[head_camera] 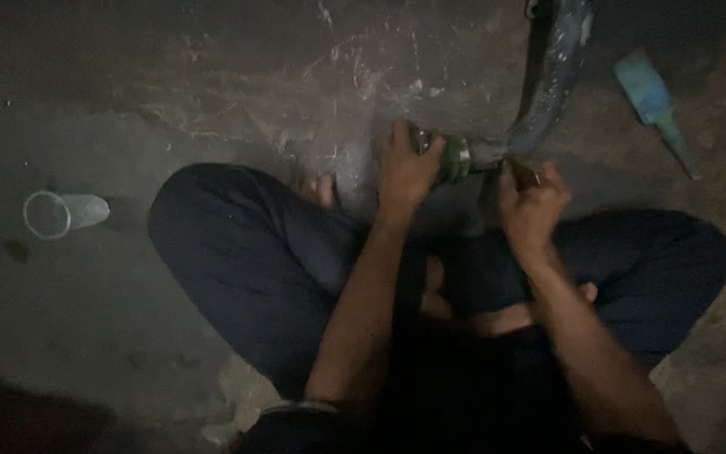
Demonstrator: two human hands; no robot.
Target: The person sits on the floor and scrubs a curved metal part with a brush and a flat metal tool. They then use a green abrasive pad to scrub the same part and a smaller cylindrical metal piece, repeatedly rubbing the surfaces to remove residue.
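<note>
The left hand (407, 168) should keep a firm, steady hold on the green tool (455, 160) so it does not slip. Its fingers are curled tight around it — just above the crossed legs. The right hand (531, 202) is closed too, pinching the end of the dark curved part (548, 84) on the floor (86, 319).

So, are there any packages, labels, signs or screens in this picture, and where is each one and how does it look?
No packages, labels, signs or screens can be made out; the picture is dark.
Clear plastic cup: lies on its side on the floor, at the left.
Blue-green brush-like tool: lies on the floor, upper right.
Green cylindrical part: gripped by the left hand, beside the right hand.
</note>
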